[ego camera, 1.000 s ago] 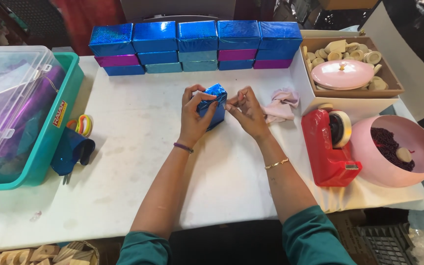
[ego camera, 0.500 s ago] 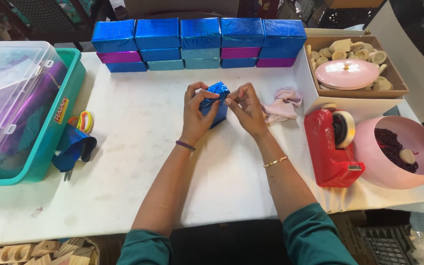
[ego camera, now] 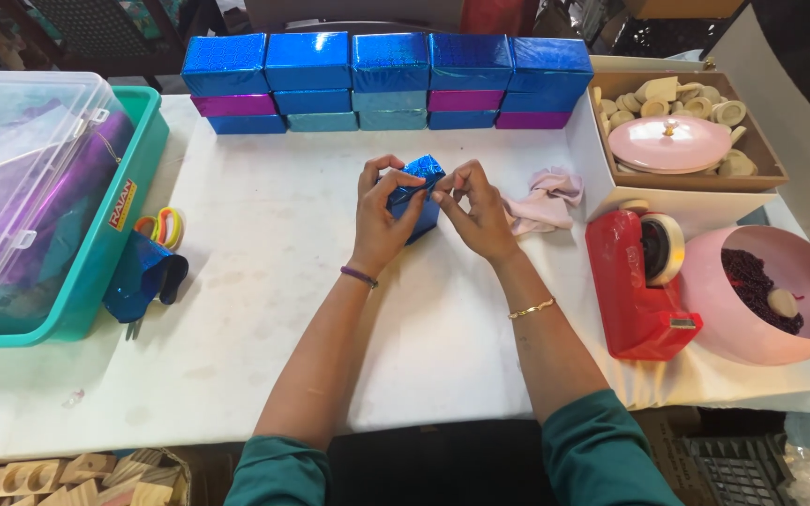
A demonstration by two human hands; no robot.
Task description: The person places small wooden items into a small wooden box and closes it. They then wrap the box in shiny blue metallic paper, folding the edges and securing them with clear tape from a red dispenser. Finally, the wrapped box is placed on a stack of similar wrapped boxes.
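Observation:
A small box wrapped in shiny blue foil stands on the white table in the middle. My left hand wraps around its left side, fingers curled over the front. My right hand pinches the foil at the box's upper right corner. Both hands press on the wrapping. A purple band sits on my left wrist and a gold bangle on my right.
Stacked blue, teal and purple wrapped boxes line the far edge. A teal tub holding a clear lidded bin stands left, with scissors beside it. A pink cloth, red tape dispenser, pink bowl and cardboard box are on the right.
My hands stay on the blue box; the fingers have shifted slightly along the foil at its top. The view has tilted a little.

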